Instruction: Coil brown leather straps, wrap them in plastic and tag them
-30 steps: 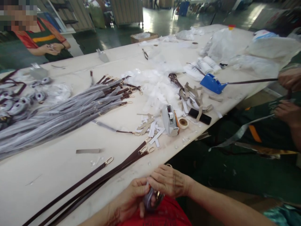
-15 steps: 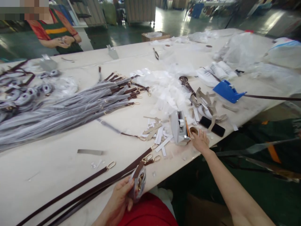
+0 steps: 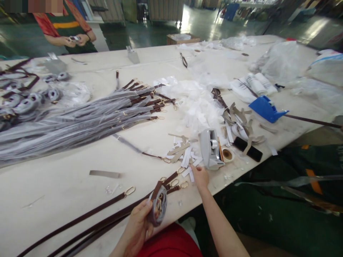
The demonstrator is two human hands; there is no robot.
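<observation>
Half a second before, the right hand [image 3: 200, 176] had been at the tape roll [image 3: 227, 155] right of centre in the frame; by this moment it had left that roll lying beside the grey tape dispenser [image 3: 207, 150] and had come down to the paper strips [image 3: 187, 157] just below and left of it. Its fingers were drawn together at the edge of the lowest strips, though whether they had pinched one could not be told. The left hand [image 3: 139, 216] had barely shifted: low in the middle of the frame, it gripped the coiled strap [image 3: 160, 206], thumb on the near side, with grey wrapping round the coil and gold-coloured metal inside it. The coil hung over the near edge of the desk [image 3: 64, 192], in front of the loose brown straps [image 3: 80, 220] that ran up from the lower left. A second earlier both hands had been on that coil, so the work seemed to have split: the left hand kept the coil together, while the right hand's attention had apparently passed from the tape roll to the strips.
</observation>
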